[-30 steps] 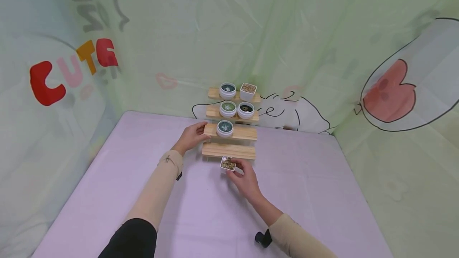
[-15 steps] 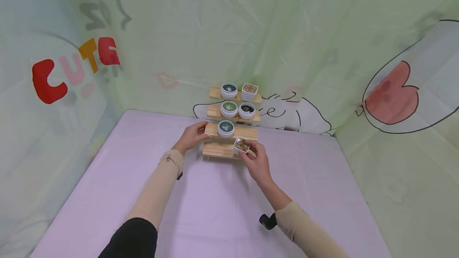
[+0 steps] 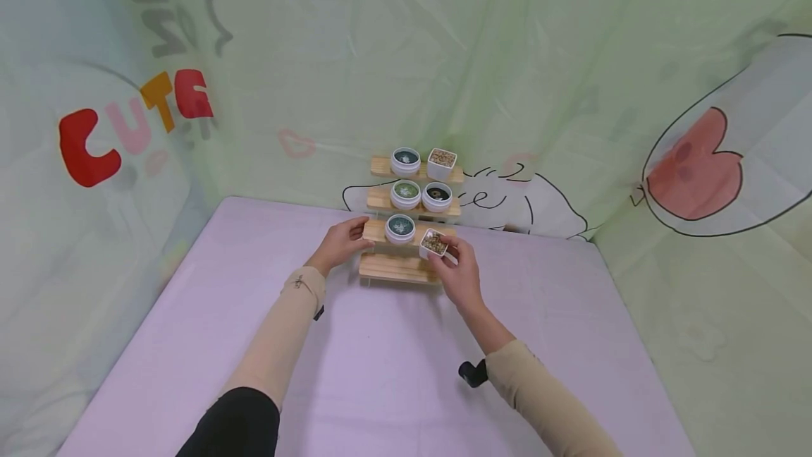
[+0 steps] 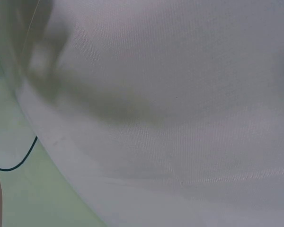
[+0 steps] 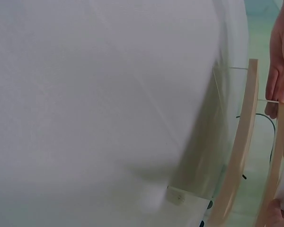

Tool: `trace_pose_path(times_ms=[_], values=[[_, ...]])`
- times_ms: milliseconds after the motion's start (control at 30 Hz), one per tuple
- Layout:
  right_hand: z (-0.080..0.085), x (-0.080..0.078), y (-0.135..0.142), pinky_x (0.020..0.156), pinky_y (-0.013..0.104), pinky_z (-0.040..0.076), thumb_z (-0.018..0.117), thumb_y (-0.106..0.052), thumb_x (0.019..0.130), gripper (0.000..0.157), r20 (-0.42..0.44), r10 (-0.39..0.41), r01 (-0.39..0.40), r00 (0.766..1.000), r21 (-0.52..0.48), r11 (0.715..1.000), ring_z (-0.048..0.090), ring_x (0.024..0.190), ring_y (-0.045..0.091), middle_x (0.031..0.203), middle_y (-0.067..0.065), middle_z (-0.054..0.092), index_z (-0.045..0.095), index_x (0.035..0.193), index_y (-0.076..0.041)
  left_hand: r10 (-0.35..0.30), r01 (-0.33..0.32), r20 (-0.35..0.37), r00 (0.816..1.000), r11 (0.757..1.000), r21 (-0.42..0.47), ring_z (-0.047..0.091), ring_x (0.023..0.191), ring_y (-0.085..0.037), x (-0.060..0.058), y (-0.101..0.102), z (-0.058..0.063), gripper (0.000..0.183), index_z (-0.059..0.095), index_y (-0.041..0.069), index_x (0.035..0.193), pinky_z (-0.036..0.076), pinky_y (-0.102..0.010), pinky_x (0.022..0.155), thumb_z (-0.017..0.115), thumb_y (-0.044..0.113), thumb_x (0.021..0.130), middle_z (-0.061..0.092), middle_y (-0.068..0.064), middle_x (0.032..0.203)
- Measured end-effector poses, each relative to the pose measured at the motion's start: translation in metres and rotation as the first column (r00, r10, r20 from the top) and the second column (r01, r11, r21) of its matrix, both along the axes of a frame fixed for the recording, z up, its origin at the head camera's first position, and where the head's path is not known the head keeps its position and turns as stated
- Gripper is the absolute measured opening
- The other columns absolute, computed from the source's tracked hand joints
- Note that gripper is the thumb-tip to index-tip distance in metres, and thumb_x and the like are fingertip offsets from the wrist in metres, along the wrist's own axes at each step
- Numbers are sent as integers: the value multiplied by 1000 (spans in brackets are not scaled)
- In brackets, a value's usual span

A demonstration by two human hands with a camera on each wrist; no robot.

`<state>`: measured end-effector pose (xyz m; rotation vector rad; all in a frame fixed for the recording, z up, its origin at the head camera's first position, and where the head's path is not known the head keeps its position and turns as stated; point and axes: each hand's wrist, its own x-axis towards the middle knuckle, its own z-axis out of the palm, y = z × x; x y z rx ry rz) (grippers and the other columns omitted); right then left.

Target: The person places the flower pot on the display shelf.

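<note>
A stepped wooden display stand [image 3: 398, 269] rises in tiers in the middle of the head view. My left hand [image 3: 341, 242] pinches the left end of its second-lowest board, thumb and fingers either side, as the right wrist view also shows. My right hand [image 3: 459, 273] grips a small square white pot [image 3: 434, 243] of brownish granules by its right side, at that same board. Whether the pot touches the board I cannot tell. Left of it on the board sits a round white jar [image 3: 400, 228] with a dark teal top.
Higher boards carry a green-topped jar [image 3: 405, 193], a black-topped jar [image 3: 437, 196], a teal-topped jar [image 3: 405, 159] and another square pot [image 3: 441, 163]. The stand is on a pale lilac tabletop [image 3: 380, 372]. Printed green cloth [image 3: 304, 90] hangs close behind.
My right hand has lifted the square pot from in front of the lowest board, up and rightward to the second-lowest board. The left hand keeps its hold on the stand.
</note>
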<state>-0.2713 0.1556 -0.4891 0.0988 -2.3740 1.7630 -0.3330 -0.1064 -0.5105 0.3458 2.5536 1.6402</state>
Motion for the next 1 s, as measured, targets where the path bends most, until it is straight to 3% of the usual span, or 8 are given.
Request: trace_pose_path(times_ms=[233,533,1000], values=[[2,-7,1,102,28,50,70,-2,88,41,-10,9,-9,1000,-8,1000,52,123,31,130,19,43,51,124,5,15,-14,29,999,999,-44,49,131,-29,3,2,5,70,39,-1,148,44,-32,109,73,16,89,44,-19,148],[3,-14,-1,102,32,51,70,-6,88,39,-30,-1,3,1000,77,997,54,116,29,126,19,46,56,123,1,14,-13,26,1000,1000,-27,49,131,-29,5,1,4,70,39,-1,148,45,-31,108,74,14,89,44,-20,147],[7,-24,-3,102,29,50,69,-5,90,40,-22,12,-10,1000,96,995,55,118,31,128,21,45,54,126,4,21,-21,24,999,999,-38,50,131,-28,4,3,6,69,39,-2,148,45,-31,108,73,13,89,45,-20,146]])
